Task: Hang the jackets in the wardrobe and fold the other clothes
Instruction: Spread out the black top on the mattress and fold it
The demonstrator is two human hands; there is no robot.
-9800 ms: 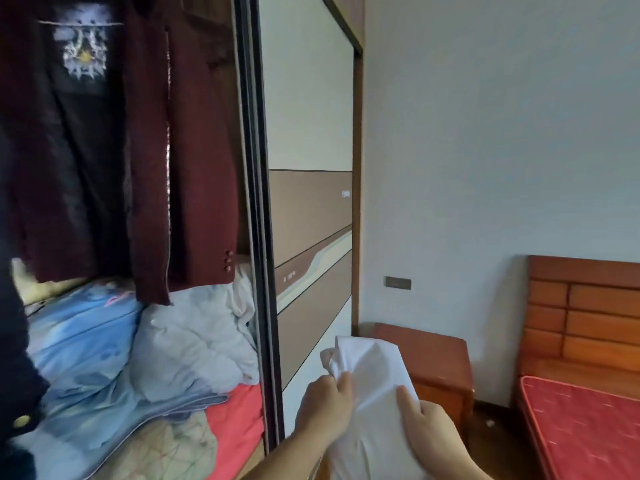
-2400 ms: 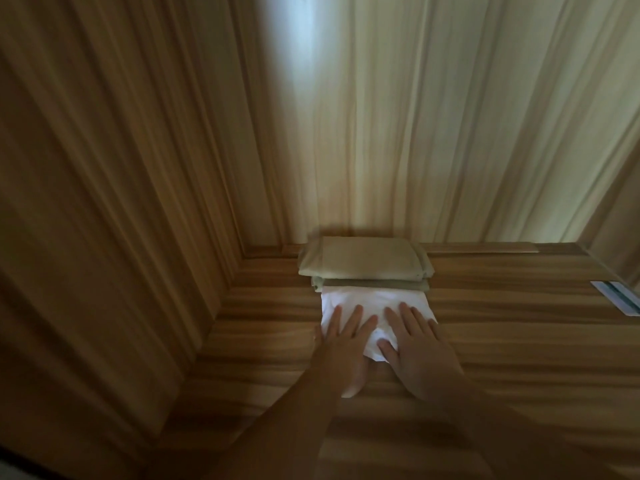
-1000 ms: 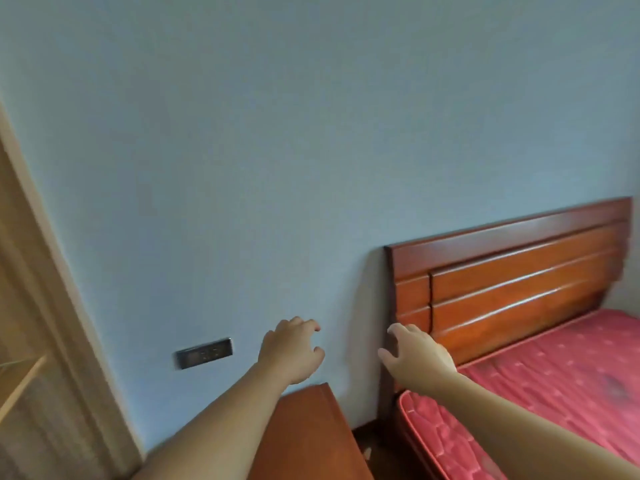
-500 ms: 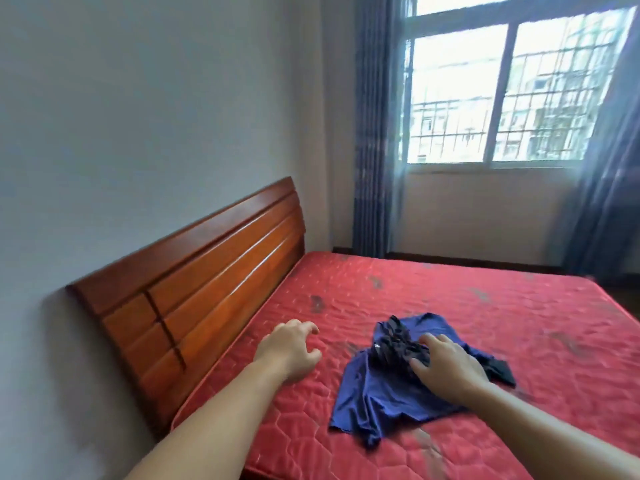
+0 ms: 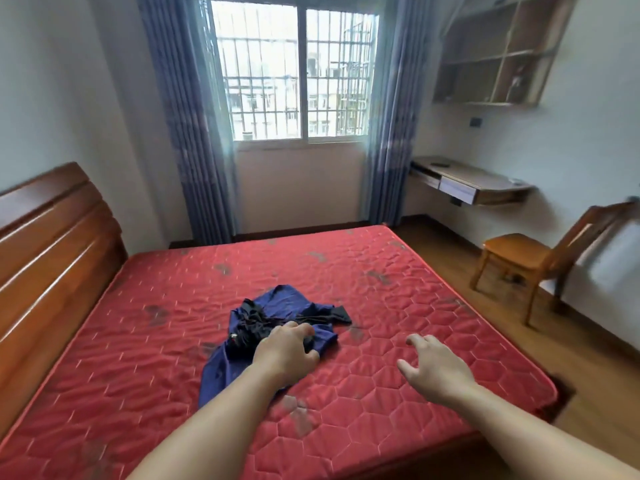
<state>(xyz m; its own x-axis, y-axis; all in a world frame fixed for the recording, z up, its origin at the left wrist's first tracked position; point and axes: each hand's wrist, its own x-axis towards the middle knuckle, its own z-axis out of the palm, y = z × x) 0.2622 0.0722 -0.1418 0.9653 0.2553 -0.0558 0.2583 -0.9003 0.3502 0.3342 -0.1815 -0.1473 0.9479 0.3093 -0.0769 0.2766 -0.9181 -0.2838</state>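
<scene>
On the red quilted mattress (image 5: 398, 306), seen from the head camera, a crumpled pile of dark blue clothes (image 5: 277, 327) lies near the middle, a little toward the wooden headboard (image 5: 52, 244) on the left. The left hand (image 5: 285, 351) reaches over the near edge of the pile, its fingers curled down onto the cloth; whether they actually pinch the fabric cannot be told. The right hand (image 5: 436, 370) hovers above bare mattress to the right of the pile, well apart from it, fingers spread and loosely bent, holding nothing.

Half a second ago the right hand rested on the pile and the left hand hung free beside the headboard; now the roles are swapped, with the left hand on the clothes and the right hand off them. The view has also swung to the right: the headboard, which filled the left centre before, now sits at the far left edge, and the window (image 5: 294, 71) with its blue curtains (image 5: 194, 140) stands straight ahead.

Beyond the bed, a wall-mounted desk (image 5: 474, 183) and open wooden shelves (image 5: 495, 53) line the right wall, and a wooden chair (image 5: 540, 258) stands on the floor beside the mattress
</scene>
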